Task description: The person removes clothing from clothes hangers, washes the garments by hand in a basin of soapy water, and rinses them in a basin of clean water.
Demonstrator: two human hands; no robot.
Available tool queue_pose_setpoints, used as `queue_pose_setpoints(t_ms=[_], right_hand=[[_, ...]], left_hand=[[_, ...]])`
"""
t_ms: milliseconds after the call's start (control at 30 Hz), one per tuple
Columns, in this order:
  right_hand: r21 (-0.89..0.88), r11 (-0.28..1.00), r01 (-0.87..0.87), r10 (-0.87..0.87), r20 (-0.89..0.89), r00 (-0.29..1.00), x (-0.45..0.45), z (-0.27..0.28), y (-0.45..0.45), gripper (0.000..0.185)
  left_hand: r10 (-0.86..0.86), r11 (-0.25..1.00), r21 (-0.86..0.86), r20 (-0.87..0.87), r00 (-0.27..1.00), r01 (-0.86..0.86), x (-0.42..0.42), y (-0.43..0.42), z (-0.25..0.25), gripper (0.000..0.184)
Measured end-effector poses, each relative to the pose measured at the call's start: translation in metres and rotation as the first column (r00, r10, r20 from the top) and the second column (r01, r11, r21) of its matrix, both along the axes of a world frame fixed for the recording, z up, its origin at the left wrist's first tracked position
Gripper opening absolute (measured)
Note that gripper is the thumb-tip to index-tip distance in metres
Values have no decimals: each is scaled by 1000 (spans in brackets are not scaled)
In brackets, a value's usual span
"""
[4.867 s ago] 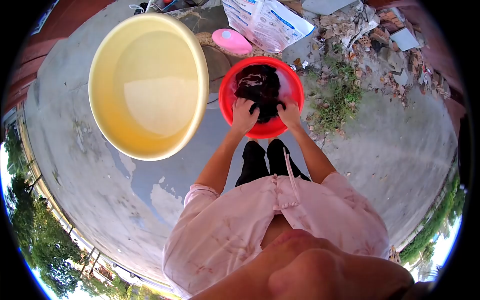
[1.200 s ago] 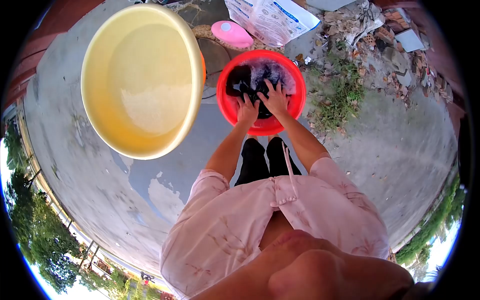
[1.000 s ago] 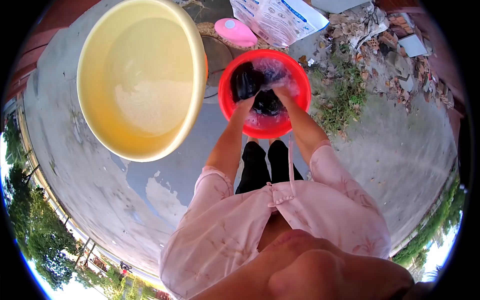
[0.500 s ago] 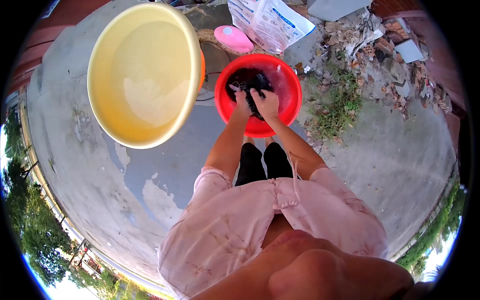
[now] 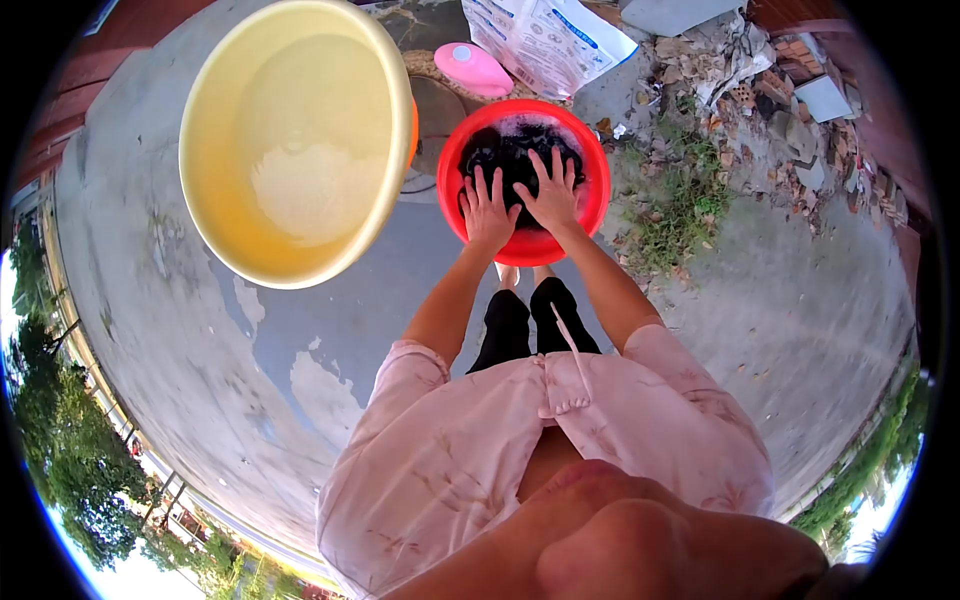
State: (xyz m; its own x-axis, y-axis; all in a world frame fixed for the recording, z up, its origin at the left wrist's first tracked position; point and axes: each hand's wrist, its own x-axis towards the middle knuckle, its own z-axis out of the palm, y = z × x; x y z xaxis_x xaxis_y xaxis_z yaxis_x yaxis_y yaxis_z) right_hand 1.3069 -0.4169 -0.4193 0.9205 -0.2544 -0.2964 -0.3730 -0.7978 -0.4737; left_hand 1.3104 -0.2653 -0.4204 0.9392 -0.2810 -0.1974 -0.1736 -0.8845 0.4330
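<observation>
Wet, dark cloth point(image 5: 510, 150) lies bunched and wrinkled inside a round, smooth red basin point(image 5: 602, 185), with pale suds around it; its heap spreads crosswise, with no clear pointing end. Left hand point(image 5: 488, 212) and right hand point(image 5: 552, 195) rest on its near part, palms down, fingers spread and aimed away from the body, thumbs close together. More cloth extends beyond the fingertips. To the left stands a large, glossy yellow tub point(image 5: 190, 150) holding water; past the basin are a rounded pink bottle point(image 5: 475, 70) and a creased, printed bag point(image 5: 550, 45).
</observation>
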Motion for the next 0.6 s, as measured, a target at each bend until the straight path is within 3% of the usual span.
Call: queue_pose_setpoints(t_ms=[33,67,100,167,200,233,267,300,333,367,400,433,467,500,533,567,600], right_hand=[[18,999,-38,40,-91,995,3,-5,3,75],[-105,993,-50,43,-63,997,6,-7,5,63],[-107,993,-50,44,-55,998,11,-44,-2,63],[-75,977,-201,194,-91,977,7,-149,-19,44],[-74,976,-203,196,-98,976,14,-145,-19,44],[-19,985,-169,159,-259,953,29,-128,-24,41],[28,992,-123,124,-421,899,41,-105,-28,42],[24,992,-122,121,-414,902,52,-63,-33,42],[16,997,-69,70,-377,924,58,-8,-34,45],[14,1000,-16,20,-349,937,56,21,-34,48],[14,1000,-14,18,-348,937,56,17,-37,48],[133,990,37,-16,-157,988,55,13,-39,55],[257,965,58,-71,40,997,56,6,-41,64],[261,964,57,-67,30,997,55,-10,-31,64],[400,914,63,-56,-30,998,76,-38,-19,72],[523,847,98,-42,-118,992,80,-65,-11,81],[644,732,223,66,-392,917,86,-96,-10,89]], left_hand=[[-41,993,110,-22,999,43,-2,-3,-14,89],[-43,984,166,-77,996,56,3,-3,-26,87],[-43,985,166,-69,997,54,16,-6,-31,87],[49,997,70,-424,904,-21,34,-9,-35,84],[70,996,69,-277,958,-53,29,-6,-92,76],[70,996,69,-277,958,-53,34,-3,-89,76],[51,993,-66,-494,868,-96,43,5,-74,72],[-3,968,-189,-670,742,-167,62,10,-55,68],[195,885,-183,-689,699,-428,54,24,-18,61],[195,885,-183,-689,698,-428,45,24,-10,61],[304,708,-331,-654,693,-623,36,20,-6,58],[409,471,-466,-637,653,-749,32,19,-4,56],[388,510,-459,-632,671,-727,31,22,-12,58],[394,510,-449,-636,663,-734,27,23,-22,58],[205,217,-398,-874,440,-892,44,18,-36,63],[-97,-37,-191,-976,194,-981,45,11,-41,68],[-80,-50,-220,-971,223,-974,50,3,-34,75]])
